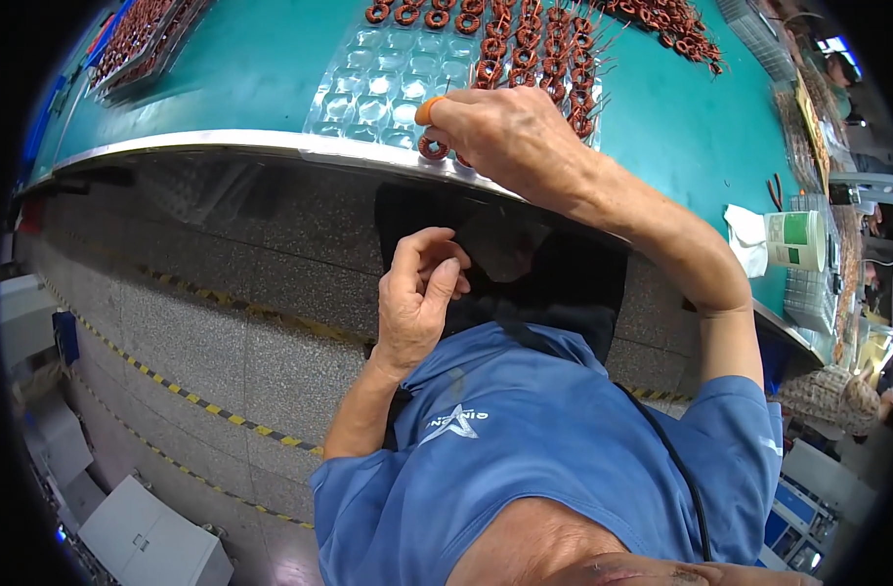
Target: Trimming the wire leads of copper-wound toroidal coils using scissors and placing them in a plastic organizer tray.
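Observation:
My right hand reaches over the near edge of a clear plastic blister tray. Its fingers are bent downward, an orange finger cot covers one fingertip, and the palm side is hidden. Just below those fingers sits a copper-wound ring coil at the table's edge, partly covered by the hand. Whether the fingers grip a coil cannot be seen. Rows of similar coils fill the tray's right part and far row; many pockets at its left hold none. My left hand hovers before my body, loosely curled, thumb apart, nothing visible in it.
The green tabletop has a pale front edge. Loose coils are heaped at the far right, and a filled tray stands far left. At right are a white-green tub, a white cloth and small pliers.

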The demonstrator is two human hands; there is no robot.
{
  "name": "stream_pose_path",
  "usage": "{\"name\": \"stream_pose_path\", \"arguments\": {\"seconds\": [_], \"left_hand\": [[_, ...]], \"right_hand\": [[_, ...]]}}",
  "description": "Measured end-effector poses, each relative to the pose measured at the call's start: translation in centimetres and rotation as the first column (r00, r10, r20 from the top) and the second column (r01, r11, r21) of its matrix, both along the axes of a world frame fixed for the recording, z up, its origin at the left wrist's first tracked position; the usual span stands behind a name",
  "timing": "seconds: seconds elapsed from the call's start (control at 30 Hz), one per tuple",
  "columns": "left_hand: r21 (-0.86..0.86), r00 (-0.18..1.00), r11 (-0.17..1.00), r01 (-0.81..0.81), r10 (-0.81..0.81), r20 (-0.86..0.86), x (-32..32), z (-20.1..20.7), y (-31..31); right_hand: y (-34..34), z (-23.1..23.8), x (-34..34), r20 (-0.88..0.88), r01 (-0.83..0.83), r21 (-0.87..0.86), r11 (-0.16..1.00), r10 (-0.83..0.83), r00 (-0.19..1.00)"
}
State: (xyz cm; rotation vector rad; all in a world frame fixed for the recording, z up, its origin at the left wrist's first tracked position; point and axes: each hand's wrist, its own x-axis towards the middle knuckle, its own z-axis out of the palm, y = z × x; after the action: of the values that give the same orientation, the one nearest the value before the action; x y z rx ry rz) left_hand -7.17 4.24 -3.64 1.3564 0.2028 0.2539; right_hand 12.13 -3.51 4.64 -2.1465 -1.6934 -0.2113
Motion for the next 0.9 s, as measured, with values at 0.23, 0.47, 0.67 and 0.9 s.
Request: {"name": "stream_pose_path", "arguments": {"seconds": [0.23,0.47,0.67,0.9], "left_hand": [[0.037,0.999,0.999,0.004,-0.003,-0.047,-0.5,-1.2,1.3],[0.065,0.996,0.995,0.074,-0.071,-0.052,0.6,-1.1,1.3],[0.104,0.998,0.994,0.034,-0.029,-0.054,0.6,-0.8,0.9],[0.082,0.995,0.992,0.093,-0.091,-0.030,1.1,0.3,-0.4]], "right_hand": [[0.9,5.4,2.6,-0.017,0.055,0.253,0.966,-0.053,0.998],[-14.6,-4.7,27.9,0.355,0.624,0.112,0.773,-0.618,0.702],[-14.3,-4.4,28.3,0.399,0.459,0.151,0.875,-0.479,0.782],[-15.8,-3.0,27.0,-0.112,0.708,0.361,0.607,-0.725,0.679]]}}
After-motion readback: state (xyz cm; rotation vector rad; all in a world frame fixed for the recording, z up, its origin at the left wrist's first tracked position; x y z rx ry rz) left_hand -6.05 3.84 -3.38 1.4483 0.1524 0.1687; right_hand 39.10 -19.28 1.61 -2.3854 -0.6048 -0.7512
